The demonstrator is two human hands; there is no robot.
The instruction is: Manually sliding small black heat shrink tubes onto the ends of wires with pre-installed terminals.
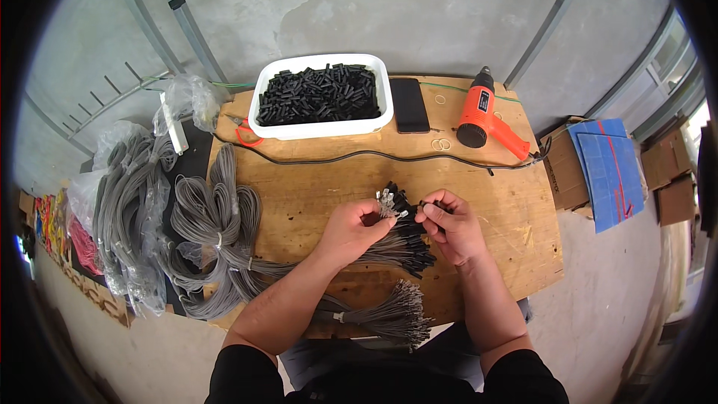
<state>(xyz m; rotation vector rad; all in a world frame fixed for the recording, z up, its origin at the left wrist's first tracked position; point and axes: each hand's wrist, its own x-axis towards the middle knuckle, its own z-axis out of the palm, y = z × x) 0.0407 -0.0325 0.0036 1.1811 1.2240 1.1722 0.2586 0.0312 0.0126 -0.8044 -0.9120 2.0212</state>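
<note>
My left hand (351, 229) is closed in a pinch on a few grey wires whose bare metal terminals (386, 200) stick up past the fingertips. Close beside it, my right hand (453, 227) pinches a small black sleeve at the fingertips, near those wire ends. Under and between the hands lies a bundle of grey wires with black sleeves (410, 251) on its ends. Nearer to me, a second wire bundle (396, 311) shows bare silvery ends. A white tub (323, 133) at the back holds many short black sleeves (320, 96).
An orange heat gun (479, 116) stands at the back right, beside a black phone (410, 105) and rubber bands (441, 145). A black cable (359, 155) crosses the wooden table (314, 179). Red-handled pliers (248, 135) and coiled grey wires (206, 213) lie left.
</note>
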